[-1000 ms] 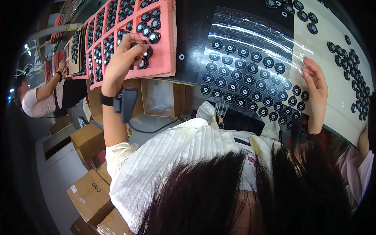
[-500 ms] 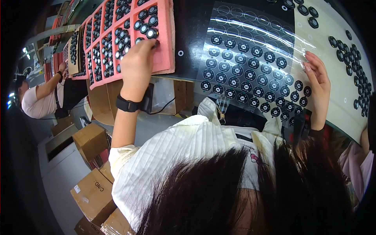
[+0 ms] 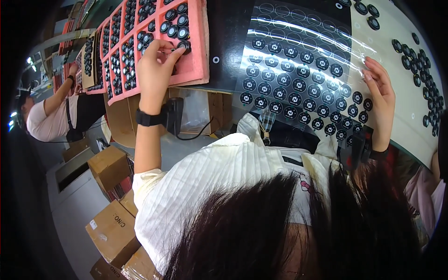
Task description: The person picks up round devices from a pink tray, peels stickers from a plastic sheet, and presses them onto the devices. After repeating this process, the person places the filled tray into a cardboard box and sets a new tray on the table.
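Note:
My left hand [image 3: 156, 70] is over the near end of a pink foam tray [image 3: 198, 70]. Its thumb and fingers pinch a round black part [image 3: 185, 46] at the tray's right side. Similar black parts with pale round centres [image 3: 172, 31] fill the compartment beyond it. In front of me lies a clear plastic sheet [image 3: 298, 25] with rows of round black stickers [image 3: 294, 99], each bearing a white mark. The sheet's far rows show only bare circle outlines. At the sheet's right edge, my right hand [image 3: 381, 88] has its bent fingertips closed on the film, which shines with glare.
Loose round black parts [image 3: 420, 77] are scattered over the pale surface [image 3: 396, 126] on the right. A dark mat [image 3: 224, 37] lies between tray and sheet. Cardboard boxes [image 3: 112, 228] stand on the floor at left. Farther left, another person [image 3: 49, 112] reaches toward similar trays.
My left hand has shifted slightly left and turned, and its fingertips now show pinching a black part. The sheet has slid a little nearer and rightward. My right hand has barely moved.

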### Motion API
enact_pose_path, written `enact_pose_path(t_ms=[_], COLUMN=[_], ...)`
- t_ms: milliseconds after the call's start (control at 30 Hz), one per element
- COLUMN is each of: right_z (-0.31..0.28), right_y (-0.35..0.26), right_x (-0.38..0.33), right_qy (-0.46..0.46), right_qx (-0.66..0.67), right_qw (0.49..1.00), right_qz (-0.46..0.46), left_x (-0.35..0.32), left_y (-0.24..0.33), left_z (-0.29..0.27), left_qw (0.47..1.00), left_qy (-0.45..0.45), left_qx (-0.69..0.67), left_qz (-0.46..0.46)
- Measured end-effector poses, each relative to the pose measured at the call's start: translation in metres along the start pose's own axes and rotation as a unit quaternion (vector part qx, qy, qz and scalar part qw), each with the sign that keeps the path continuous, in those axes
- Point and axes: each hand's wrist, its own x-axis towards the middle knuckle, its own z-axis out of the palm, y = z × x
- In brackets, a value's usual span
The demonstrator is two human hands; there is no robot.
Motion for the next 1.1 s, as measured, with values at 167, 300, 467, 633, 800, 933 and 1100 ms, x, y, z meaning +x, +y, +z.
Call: enact_pose_path(t_ms=[167,300,467,633,800,933,1100], right_z=[0.000,0.000,0.003,0.001,-0.001,-0.001,-0.002], right_y=[0.000,0.001,-0.002,-0.001,0.001,0.000,0.004], right_x=[0.000,0.000,0.000,0.000,0.000,0.001,0.002], right_qy=[0.006,0.003,0.004,-0.002,-0.004,-0.011,-0.012], right_qx=[0.009,0.008,0.004,0.004,-0.030,-0.041,-0.032], right_qw=[1.000,1.000,1.000,1.000,0.999,0.999,0.999], right_qz=[0.009,0.003,0.000,0.014,0.021,0.018,0.015], left_x=[-0.004,-0.004,0.007,0.007,0.005,-0.002,-0.002], left_y=[-0.007,-0.011,-0.021,-0.023,-0.029,-0.039,-0.049], left_z=[-0.014,-0.002,0.001,-0.002,-0.024,-0.032,-0.025], left_qw=[0.991,0.988,0.996,0.997,0.912,0.816,0.823], left_qy=[-0.089,-0.058,-0.030,-0.041,-0.109,-0.115,-0.098], left_qx=[0.080,0.116,0.077,0.044,-0.343,-0.510,-0.513], left_qz=[-0.064,-0.087,-0.037,-0.042,-0.195,-0.246,-0.221])
